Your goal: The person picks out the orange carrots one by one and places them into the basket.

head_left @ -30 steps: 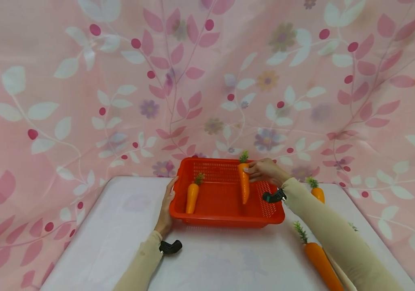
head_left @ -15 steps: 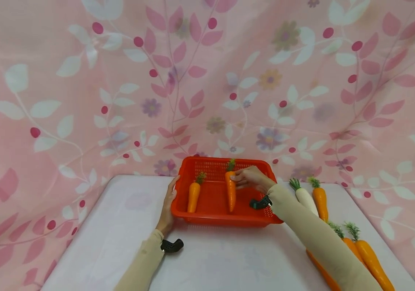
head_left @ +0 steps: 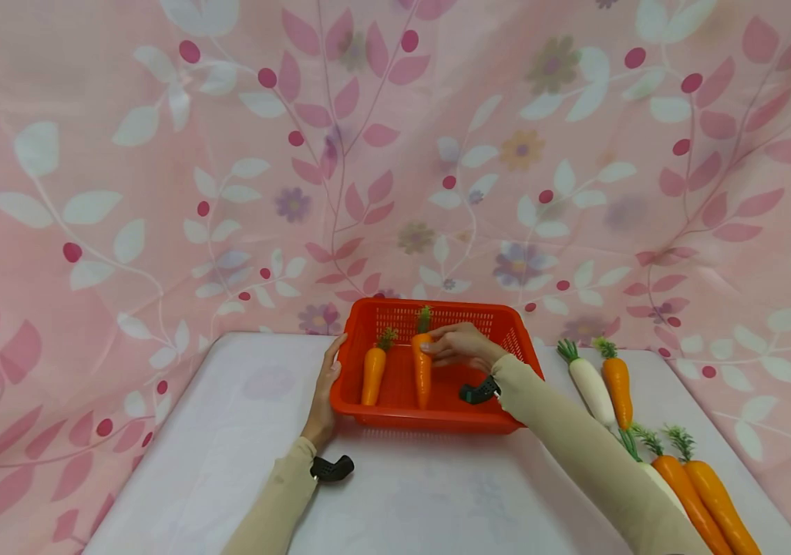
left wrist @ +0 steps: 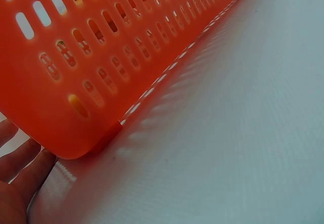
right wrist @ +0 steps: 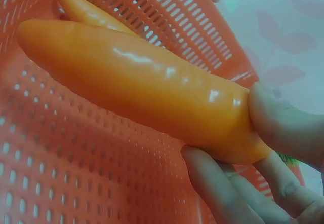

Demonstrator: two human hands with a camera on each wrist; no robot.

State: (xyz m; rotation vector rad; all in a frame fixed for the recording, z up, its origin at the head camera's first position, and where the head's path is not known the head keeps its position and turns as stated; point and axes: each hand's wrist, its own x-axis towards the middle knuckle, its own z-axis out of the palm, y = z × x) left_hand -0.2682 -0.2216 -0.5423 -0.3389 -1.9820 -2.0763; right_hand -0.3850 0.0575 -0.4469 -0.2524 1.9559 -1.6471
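Note:
A red-orange plastic basket [head_left: 423, 420] with slotted walls stands on the white-covered table. My right hand [head_left: 461, 345] reaches inside it and pinches an orange carrot [head_left: 422, 374] near its leafy top, thumb on one side and fingers on the other. The tip of that carrot points toward the basket's near wall. Another carrot [head_left: 372, 376] lies along the left side of the basket, and the right wrist view shows it behind the held carrot [right wrist: 142, 87]. My left hand [head_left: 322, 397] touches the basket's left wall from outside, fingers extended; part of it shows beside the basket corner [left wrist: 71, 143].
To the right of the basket lie white radishes, one in full view [head_left: 591, 389] and one partly behind my right sleeve [head_left: 659, 482]. Several carrots are beside them, including one at the back [head_left: 619, 393]. A pink floral cloth [head_left: 395, 154] hangs behind the table.
My right hand has moved left and slightly lower inside the basket with the carrot, closer to the carrot lying there. The left hand stays at the basket's left side.

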